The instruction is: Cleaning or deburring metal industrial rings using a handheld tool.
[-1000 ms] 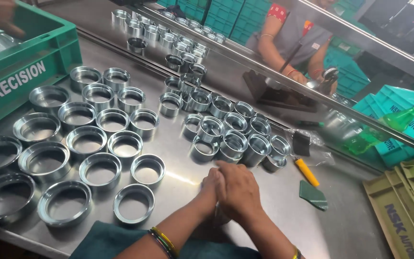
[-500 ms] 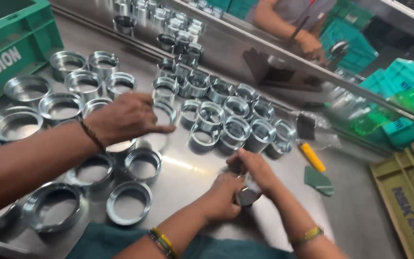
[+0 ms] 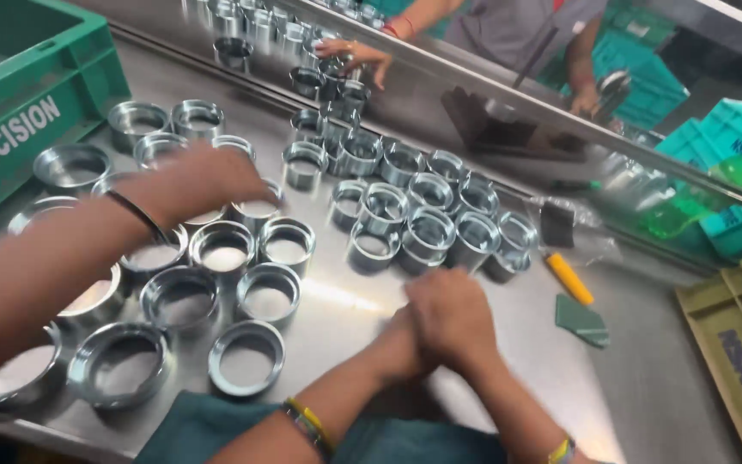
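Rings, if any are in my grip, are hidden. My right hand (image 3: pixel 455 314) curls shut over my left hand (image 3: pixel 395 348) at 6 o'clock on the desk (image 3: pixel 508 369), and I cannot tell what the fingers enclose. Wide steel rings (image 3: pixel 246 357) stand in rows at 9 o'clock, with a co-worker's hand (image 3: pixel 195 185) reaching over them. Smaller rings (image 3: pixel 427 236) cluster at 12 o'clock, so much looks laid out already. A green crate (image 3: pixel 36 94) sits at 10 o'clock.
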